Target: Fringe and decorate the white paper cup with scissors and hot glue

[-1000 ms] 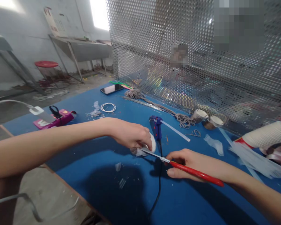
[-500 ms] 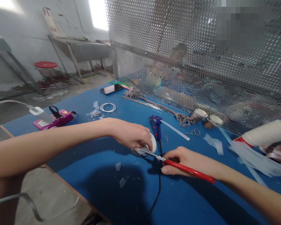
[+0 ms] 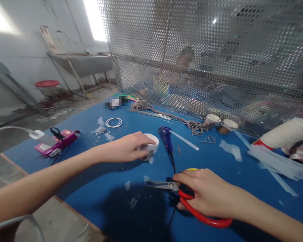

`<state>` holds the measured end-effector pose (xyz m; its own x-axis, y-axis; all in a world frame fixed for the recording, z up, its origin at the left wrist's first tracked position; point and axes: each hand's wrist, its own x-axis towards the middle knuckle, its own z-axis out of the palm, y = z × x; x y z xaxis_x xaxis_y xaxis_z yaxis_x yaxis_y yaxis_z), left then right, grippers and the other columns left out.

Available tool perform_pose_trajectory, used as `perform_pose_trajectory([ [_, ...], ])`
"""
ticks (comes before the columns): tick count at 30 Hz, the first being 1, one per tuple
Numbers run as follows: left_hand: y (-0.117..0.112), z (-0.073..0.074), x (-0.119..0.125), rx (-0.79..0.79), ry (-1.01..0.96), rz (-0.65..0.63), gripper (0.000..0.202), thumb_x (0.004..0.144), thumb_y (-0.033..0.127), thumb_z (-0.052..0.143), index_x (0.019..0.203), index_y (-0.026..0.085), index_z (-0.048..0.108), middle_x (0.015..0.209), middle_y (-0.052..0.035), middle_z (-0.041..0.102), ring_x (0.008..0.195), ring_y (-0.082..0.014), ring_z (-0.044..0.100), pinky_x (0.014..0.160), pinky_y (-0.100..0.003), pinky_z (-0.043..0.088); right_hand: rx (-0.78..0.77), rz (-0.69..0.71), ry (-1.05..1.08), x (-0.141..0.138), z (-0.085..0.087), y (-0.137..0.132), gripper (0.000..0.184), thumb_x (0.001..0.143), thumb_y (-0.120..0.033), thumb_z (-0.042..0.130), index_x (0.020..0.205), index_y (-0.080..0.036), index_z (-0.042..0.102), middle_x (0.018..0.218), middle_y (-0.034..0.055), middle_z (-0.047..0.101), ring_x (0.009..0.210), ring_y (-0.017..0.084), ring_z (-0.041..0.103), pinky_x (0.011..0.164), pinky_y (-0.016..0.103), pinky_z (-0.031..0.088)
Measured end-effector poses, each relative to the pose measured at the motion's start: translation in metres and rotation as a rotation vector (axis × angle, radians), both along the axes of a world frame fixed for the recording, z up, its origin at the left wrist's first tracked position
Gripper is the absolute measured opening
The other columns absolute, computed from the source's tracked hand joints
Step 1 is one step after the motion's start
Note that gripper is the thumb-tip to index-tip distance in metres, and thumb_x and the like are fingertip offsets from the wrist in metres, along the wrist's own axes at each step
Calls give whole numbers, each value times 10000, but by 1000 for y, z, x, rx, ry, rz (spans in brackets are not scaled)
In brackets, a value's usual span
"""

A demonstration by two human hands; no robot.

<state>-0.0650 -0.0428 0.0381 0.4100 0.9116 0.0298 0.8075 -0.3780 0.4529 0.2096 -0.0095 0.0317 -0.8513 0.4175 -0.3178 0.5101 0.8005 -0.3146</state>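
My left hand (image 3: 127, 148) grips a small white paper cup (image 3: 149, 142) lying on its side just above the blue table (image 3: 96, 168). My right hand (image 3: 207, 195) is closed on red-handled scissors (image 3: 189, 200), their metal blades pointing left and resting low over the table. A blue glue gun (image 3: 166, 138) with a clear glue stick lies between the two hands, its black cord running toward me under the scissors. A yellow object (image 3: 190, 169) peeks out behind my right hand.
A perforated metal screen (image 3: 204, 60) stands along the table's far side, with people behind it. Twine (image 3: 194, 127), two small cups (image 3: 218, 121), a cup stack (image 3: 288, 137), clear strips (image 3: 275, 164), a white ring (image 3: 113, 122) and a pink device (image 3: 57, 143) lie about.
My left hand has lifted the cup away to the left, off the scissor blades. My right hand drew the scissors back toward me and lowered them. The view shifted slightly.
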Motion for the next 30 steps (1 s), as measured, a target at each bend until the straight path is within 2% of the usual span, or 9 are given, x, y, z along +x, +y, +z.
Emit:
perform_pose_trajectory([
  [5, -10, -6, -4, -4, -28, 220, 450, 814, 180, 448, 1249, 202, 563, 1060, -59, 672, 931, -185, 628, 820, -301, 501, -68, -51, 57, 3, -8, 2, 416, 806, -504, 654, 1141, -257, 634, 959, 70, 705, 864, 267, 673, 681, 290, 435],
  [9, -17, -20, -4, 77, -37, 377, 370, 842, 194, 401, 1169, 190, 573, 1012, -64, 692, 778, -171, 644, 688, -294, 525, -88, -76, 90, 2, -16, 2, 360, 800, -522, 660, 1040, -253, 648, 918, 54, 708, 818, 263, 681, 627, 282, 412],
  [11, -20, -27, -3, 130, -19, 412, 322, 865, 242, 414, 1145, 186, 563, 972, -69, 698, 749, -176, 645, 660, -302, 534, -93, -84, 89, 0, -20, 2, 326, 793, -531, 665, 957, -249, 648, 875, 41, 710, 779, 264, 684, 587, 279, 388],
  [16, -32, -32, 3, 180, -25, 390, 222, 880, 332, 491, 1064, 218, 540, 1027, -67, 701, 746, -172, 667, 694, -325, 565, -131, -101, 96, 0, -26, 4, 352, 778, -569, 657, 927, -250, 642, 889, 51, 727, 789, 295, 698, 567, 287, 379],
  [19, -37, -31, 8, 174, -39, 352, 168, 870, 289, 503, 1013, 211, 543, 978, -50, 685, 761, -159, 669, 727, -312, 574, -166, -107, 116, 5, -29, 6, 355, 791, -577, 638, 931, -250, 641, 883, 54, 735, 798, 304, 703, 579, 295, 389],
  [21, -39, -30, 10, 165, -46, 341, 182, 866, 252, 484, 1031, 207, 545, 999, -52, 672, 772, -152, 667, 694, -283, 577, -147, -145, 123, 9, -31, 7, 347, 817, -570, 611, 919, -239, 638, 859, 65, 737, 791, 310, 708, 574, 295, 384],
  [26, -37, -34, 8, 226, -37, 342, 177, 870, 277, 497, 983, 210, 616, 938, -42, 675, 727, -145, 648, 642, -254, 565, -17, -302, 72, 5, -35, 12, 275, 897, -446, 516, 887, -191, 619, 790, 106, 718, 709, 315, 706, 532, 293, 349],
  [30, -35, -36, 1, 273, -74, 347, 145, 853, 270, 542, 930, 204, 645, 855, -25, 665, 720, -145, 638, 644, -250, 558, 23, -276, 98, -8, -41, 14, 209, 902, -298, 463, 933, -175, 629, 757, 118, 703, 691, 302, 695, 542, 298, 359],
])
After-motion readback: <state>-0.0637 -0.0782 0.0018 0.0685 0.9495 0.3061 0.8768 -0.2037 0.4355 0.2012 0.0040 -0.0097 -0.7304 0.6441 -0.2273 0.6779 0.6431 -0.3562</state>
